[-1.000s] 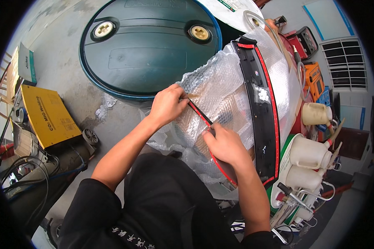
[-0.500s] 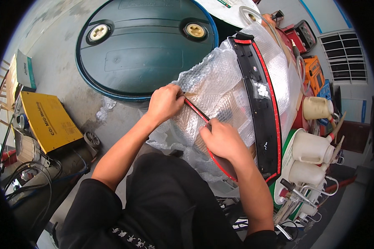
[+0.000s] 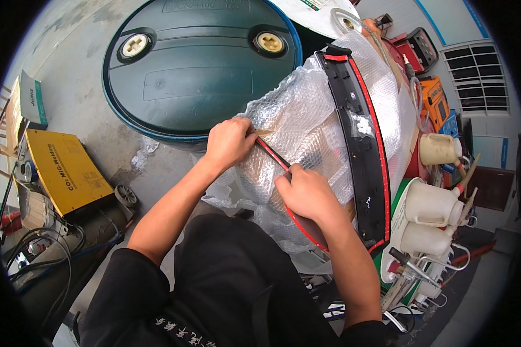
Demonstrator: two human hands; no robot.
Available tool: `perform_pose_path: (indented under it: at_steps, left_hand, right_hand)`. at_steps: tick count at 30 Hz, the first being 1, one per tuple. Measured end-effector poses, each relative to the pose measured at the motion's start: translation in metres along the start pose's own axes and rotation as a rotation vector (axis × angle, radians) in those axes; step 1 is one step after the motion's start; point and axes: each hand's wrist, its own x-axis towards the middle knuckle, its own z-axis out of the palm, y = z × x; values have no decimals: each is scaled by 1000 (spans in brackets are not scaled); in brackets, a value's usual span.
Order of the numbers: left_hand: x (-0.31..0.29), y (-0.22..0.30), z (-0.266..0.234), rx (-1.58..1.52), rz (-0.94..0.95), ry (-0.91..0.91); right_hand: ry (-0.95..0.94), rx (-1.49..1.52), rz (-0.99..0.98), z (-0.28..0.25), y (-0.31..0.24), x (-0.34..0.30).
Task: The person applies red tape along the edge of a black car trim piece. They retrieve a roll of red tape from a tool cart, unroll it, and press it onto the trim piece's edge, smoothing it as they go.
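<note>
My left hand [image 3: 231,141] pinches the upper end of a narrow black rubber-like strip with red backing [image 3: 274,154]. Farther down the same strip, my right hand [image 3: 308,192] is closed round it with the thumb on top. Between the two hands the strip runs straight and slanted; below the right hand its red edge curves toward my forearm. To the right of my right hand lies a long, curved black trim panel [image 3: 362,156], edged with red tape. A small clear bag of white pieces [image 3: 363,125] rests on the panel. Bubble wrap [image 3: 289,107] spreads beneath everything.
A large dark green drum [image 3: 197,87] with two pale caps stands ahead. At left are a yellow welding-machine panel [image 3: 69,172] and black cables [image 3: 58,243]. Whitish plastic jugs [image 3: 431,202], an orange device [image 3: 433,98] and metal-handled tools [image 3: 414,266] crowd the right side.
The whole view shifts very slightly. Both hands keep their grip on the strip, and the right hand sits almost where it was.
</note>
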Motion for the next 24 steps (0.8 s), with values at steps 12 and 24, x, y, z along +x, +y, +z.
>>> perform_pose_path:
  at_steps: [12, 24]
  left_hand:
    - [13, 3, -11, 46, -104, -177]
    - [22, -17, -20, -159, 19, -280]
  right_hand:
    - [15, -12, 15, 2, 1, 6]
    - [14, -12, 30, 3, -1, 7]
